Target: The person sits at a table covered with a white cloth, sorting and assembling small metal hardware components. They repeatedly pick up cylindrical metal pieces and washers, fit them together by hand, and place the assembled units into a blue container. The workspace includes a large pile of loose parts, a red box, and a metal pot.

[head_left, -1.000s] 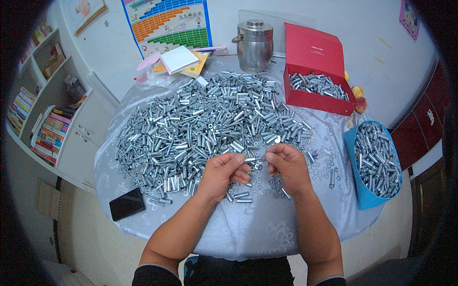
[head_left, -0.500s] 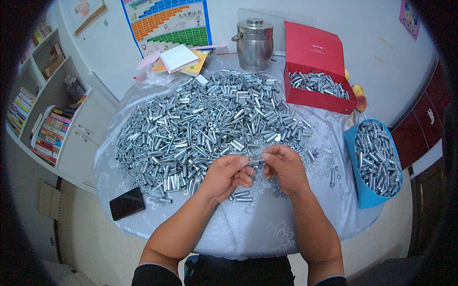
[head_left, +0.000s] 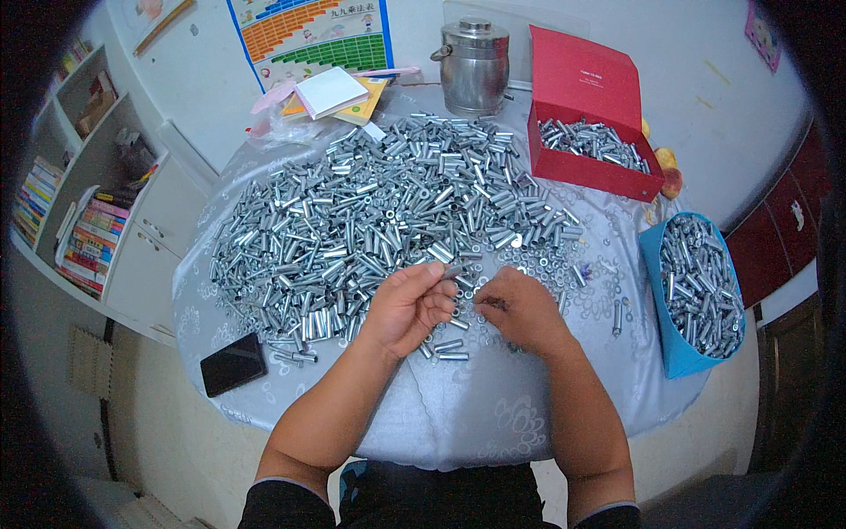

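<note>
Starting at the left, got a black phone (head_left: 233, 365) flat near the edge of the cloth-covered bench (head_left: 410, 432). Next over, a massive heap of metal tubes (head_left: 352, 220) across the middle, with nuts and washers mixed in, and notebooks (head_left: 330, 92) on crumpled plastic behind. Honestly, looks like the bulk of the pieces, all loose. Then the left hand (head_left: 410, 304) at the near side of the heap, pinching one metal sleeve (head_left: 452, 271) between thumb and fingers. Farther back, a steel canister (head_left: 476, 66) with a lid on. Then the right hand (head_left: 520, 309), just beside the left but apart from it, fingers curled downward near the small washers (head_left: 534, 261). Can't tell if gripping anything, too dark under there. Beyond that, a red box (head_left: 608, 180), lid up, with a decent layer of metal pieces inside. Farthest right, a blue bin (head_left: 657, 300), nearly full. So, good batch boxed already by the look of it, far more loose than sorted.
</note>
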The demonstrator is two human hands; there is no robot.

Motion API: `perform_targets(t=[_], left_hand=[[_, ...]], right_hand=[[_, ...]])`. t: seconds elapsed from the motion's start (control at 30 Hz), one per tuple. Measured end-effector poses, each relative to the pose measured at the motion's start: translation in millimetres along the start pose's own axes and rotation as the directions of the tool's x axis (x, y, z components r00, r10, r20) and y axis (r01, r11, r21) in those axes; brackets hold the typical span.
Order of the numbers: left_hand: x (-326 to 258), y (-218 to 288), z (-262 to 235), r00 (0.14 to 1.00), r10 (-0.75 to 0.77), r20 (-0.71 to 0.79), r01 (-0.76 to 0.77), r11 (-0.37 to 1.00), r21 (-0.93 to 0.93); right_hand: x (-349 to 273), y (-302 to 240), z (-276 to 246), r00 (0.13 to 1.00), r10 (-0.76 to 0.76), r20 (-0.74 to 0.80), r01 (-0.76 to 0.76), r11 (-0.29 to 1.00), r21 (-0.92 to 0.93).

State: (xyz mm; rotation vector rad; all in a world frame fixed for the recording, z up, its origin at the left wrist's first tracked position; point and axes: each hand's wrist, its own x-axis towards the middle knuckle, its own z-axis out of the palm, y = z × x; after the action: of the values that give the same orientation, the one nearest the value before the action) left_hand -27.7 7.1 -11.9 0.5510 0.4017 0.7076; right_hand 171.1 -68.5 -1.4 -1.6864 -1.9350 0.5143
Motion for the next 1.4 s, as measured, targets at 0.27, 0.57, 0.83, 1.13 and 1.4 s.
perform_targets(t=[0.27,0.57,0.83,1.13,1.4], left_hand=[[-0.2,0.3,0.6,0.999,0.038,-0.037,-0.035,0.997,0.066],[-1.9,-0.7,4.3,0.996,0.034,-0.086,-0.021,0.989,0.146],[-3.5,-3.9,10.2,0.997,0.047,-0.055,-0.036,0.982,0.184],[-2.5,-4.6,8.6,0.998,0.014,-0.062,-0.002,0.983,0.182],[-2.5,-5.2,3.9,0.998,0.013,-0.057,-0.008,0.996,0.091]], right_hand=[[5.3,-15.3,5.1,0.996,0.087,0.013,-0.085,0.993,-0.079],[4.4,-17.6,-9.3,0.93,0.362,-0.063,-0.18,0.598,0.781],[3.3,-25.1,-7.4,0.929,0.364,-0.066,-0.101,0.421,0.901],[3.8,-31.7,-4.3,0.918,0.38,-0.117,-0.071,0.446,0.892],[1.3,-38.0,2.3,0.922,0.326,-0.209,-0.019,0.577,0.816]])
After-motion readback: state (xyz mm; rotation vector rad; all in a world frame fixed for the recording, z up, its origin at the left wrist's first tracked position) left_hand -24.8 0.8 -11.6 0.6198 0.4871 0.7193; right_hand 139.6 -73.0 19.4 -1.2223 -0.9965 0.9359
